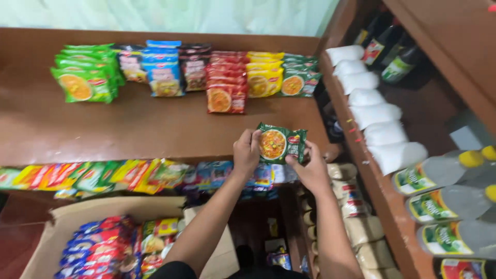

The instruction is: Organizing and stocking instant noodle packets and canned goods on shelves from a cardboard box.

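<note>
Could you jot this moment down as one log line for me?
left hand: grips green noodle packet | right hand: grips same packet | packet: above brown shelf | cardboard box: open below

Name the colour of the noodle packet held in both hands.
Dark green noodle packet, with an orange bowl picture; head view.

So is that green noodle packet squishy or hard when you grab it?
Probably light: the green noodle packet sits easily between the fingertips of the left hand and right hand. The shiny wrapper likely crinkles and may feel a bit slippery. The noodle block inside could crack if squeezed.
</note>
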